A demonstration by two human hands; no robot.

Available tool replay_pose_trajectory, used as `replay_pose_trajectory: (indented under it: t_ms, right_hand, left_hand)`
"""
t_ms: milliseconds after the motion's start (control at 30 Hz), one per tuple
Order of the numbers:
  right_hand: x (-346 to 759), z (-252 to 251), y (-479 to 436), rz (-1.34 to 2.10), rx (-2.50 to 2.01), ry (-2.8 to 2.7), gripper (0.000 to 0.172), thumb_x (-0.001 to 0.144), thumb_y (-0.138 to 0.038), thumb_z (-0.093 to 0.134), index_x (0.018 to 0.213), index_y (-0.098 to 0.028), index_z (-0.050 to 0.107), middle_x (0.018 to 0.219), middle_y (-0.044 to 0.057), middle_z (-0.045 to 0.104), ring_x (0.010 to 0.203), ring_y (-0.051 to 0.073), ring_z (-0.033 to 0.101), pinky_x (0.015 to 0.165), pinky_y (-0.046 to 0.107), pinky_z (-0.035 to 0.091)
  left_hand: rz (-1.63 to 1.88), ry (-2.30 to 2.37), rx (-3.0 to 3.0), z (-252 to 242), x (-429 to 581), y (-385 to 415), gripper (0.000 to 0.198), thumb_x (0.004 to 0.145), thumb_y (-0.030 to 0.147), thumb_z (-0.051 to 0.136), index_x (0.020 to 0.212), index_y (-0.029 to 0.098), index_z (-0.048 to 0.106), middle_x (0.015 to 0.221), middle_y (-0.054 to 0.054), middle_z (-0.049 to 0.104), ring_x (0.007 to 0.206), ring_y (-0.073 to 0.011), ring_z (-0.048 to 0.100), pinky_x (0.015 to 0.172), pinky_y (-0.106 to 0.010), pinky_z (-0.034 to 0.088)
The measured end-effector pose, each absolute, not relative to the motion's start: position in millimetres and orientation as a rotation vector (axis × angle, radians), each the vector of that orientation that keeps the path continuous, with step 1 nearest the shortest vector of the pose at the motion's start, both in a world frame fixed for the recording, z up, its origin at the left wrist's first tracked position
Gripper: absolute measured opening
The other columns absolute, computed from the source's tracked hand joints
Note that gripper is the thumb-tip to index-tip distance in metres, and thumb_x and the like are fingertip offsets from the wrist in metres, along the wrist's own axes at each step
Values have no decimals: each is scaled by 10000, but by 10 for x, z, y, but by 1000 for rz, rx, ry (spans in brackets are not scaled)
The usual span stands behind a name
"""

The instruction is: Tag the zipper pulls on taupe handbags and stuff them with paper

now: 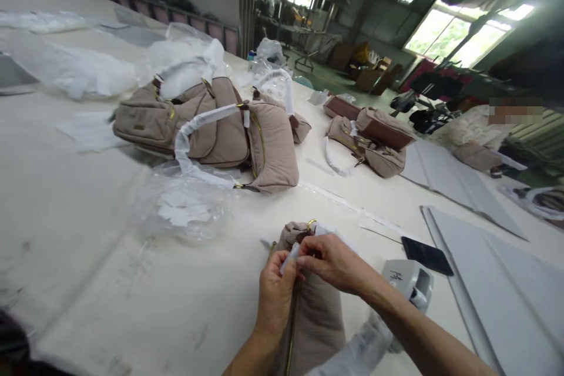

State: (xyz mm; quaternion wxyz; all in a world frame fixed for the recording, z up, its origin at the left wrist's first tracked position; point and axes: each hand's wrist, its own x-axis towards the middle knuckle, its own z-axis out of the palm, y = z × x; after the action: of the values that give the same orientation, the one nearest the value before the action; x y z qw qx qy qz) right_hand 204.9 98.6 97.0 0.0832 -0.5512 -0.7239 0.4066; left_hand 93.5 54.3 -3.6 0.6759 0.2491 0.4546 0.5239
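Two bare hands, L hand (274, 291) & R hand (329, 258): thumbs & fingertips closed, pinching 1 narrow white strip (288, 258), material unclear. Directly below: 1 taupe crinkled-fabric bag w/ gold zip (321, 320), on white tabletop (189, 311). Risk: strip may tear or crease if pinches pull unevenly; shiny gold metal ring (312, 224) nearby could snag it. Soft bag may shift if pressed; no hand seen steadying it. Beside R forearm: 1 grey-white plastic device (399, 273), poss. knocked by stray elbow, toward black flat rectangular slab (426, 255).
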Motion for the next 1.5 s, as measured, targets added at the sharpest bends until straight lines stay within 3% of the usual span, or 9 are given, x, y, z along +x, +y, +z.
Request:
replay_pose_trajectory:
  t_ms: [300,467,567,667,767,867,1067,1333,1500]
  right_hand:
    - [1907,995,1097,776,-1913,-2392,100,679,-168,555,634,-196,640,588,-14,620,550,107,527,503,212,270]
    - [1953,828,1057,584,-2052,-2290,178,706,-334,631,599,-195,604,502,-25,553,479,107,475,465,219,240]
    - [1990,581,984,417,-1861,-2258,211,753,-335,616,640,-172,543,529,-27,527,481,95,455,464,211,267]
    - [2034,358,961,149,-1386,-2406,197,869,-239,456,710,-156,538,605,0,521,519,95,451,489,214,302]
    - [2089,316,1045,29,-956,-2654,199,914,-217,381,929,-170,574,682,10,527,572,103,458,513,223,316]
    - [2120,429,1177,-18,-794,-2855,212,914,-225,419,1099,-214,522,733,-4,531,633,110,473,526,239,310]
    - [2038,443,1267,-213,-622,-2928,148,908,-209,408,904,-168,549,690,-4,535,625,125,468,535,290,283]
    - [1902,208,1170,-317,-741,-2791,154,881,-212,409,886,-158,554,625,0,524,561,142,462,537,313,279]
    - [2014,229,1045,-172,-897,-2678,292,882,-219,432,1148,-112,484,682,31,586,609,153,526,567,287,372]
  left_hand:
    - [1187,996,625,-36,896,554,249,767,395,597,772,151,544,659,22,538,580,-92,481,575,-210,377]
    - [1191,936,593,-43,821,573,211,785,354,583,769,146,552,653,15,560,591,-95,500,618,-218,387]
    - [1175,847,461,-42,762,609,194,773,327,596,783,135,567,618,14,560,583,-98,509,627,-223,398]
    - [1125,757,295,-24,693,658,185,725,291,648,731,126,564,579,21,537,551,-93,503,599,-223,410]
    - [1057,713,221,5,618,694,187,698,266,674,727,127,552,562,16,544,533,-99,522,587,-230,428]
    - [1036,678,188,30,556,702,203,710,232,661,847,148,536,571,17,560,552,-123,557,636,-276,467]
    - [1037,632,18,14,547,664,451,716,150,658,1118,175,456,595,36,548,557,-94,522,647,-305,496]
    - [962,626,23,55,556,688,447,726,196,642,1132,188,455,561,51,511,532,-101,532,618,-290,475]
    - [1113,769,199,100,606,636,488,729,275,650,1143,151,423,574,34,563,541,-119,549,602,-269,455]
